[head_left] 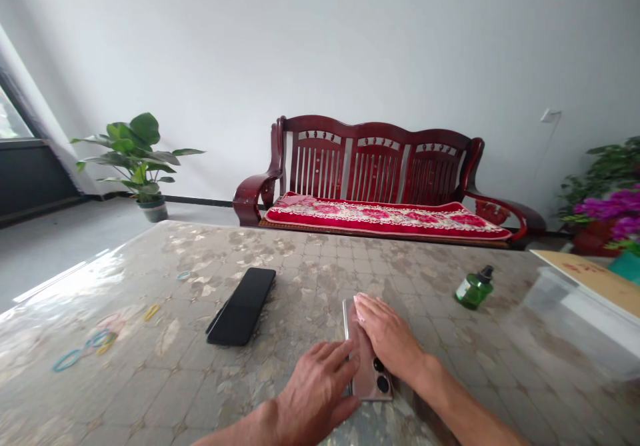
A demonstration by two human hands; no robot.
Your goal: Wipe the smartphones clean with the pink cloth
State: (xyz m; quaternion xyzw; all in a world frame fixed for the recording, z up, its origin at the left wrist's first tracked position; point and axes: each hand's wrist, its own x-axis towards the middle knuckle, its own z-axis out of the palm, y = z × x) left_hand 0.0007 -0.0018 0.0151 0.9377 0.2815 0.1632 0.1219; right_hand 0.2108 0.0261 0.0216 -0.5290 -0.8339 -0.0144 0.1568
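A pinkish smartphone (pixel 365 387) lies back side up on the table, its round dark camera lenses at the near end. My left hand (pixel 317 389) holds it at the near left, fingers over the edge and thumb by the near end. Across its far right part lies my right hand (pixel 387 333), fingers together and pressed down. Under those fingertips shows a bit of a small pale cloth or tissue (pixel 358 307); most of it is hidden. To the left rests a black smartphone (pixel 245 307), dark screen up, with another dark flat edge showing beneath it.
A green pump bottle (pixel 473 289) stands at the right, near a clear plastic box (pixel 565 319) with a tan board (pixel 595 279) on top. Several coloured rubber bands (pixel 103 341) lie at the left. Beyond the patterned tabletop (pixel 320 269) stands a red wooden bench (pixel 377 166).
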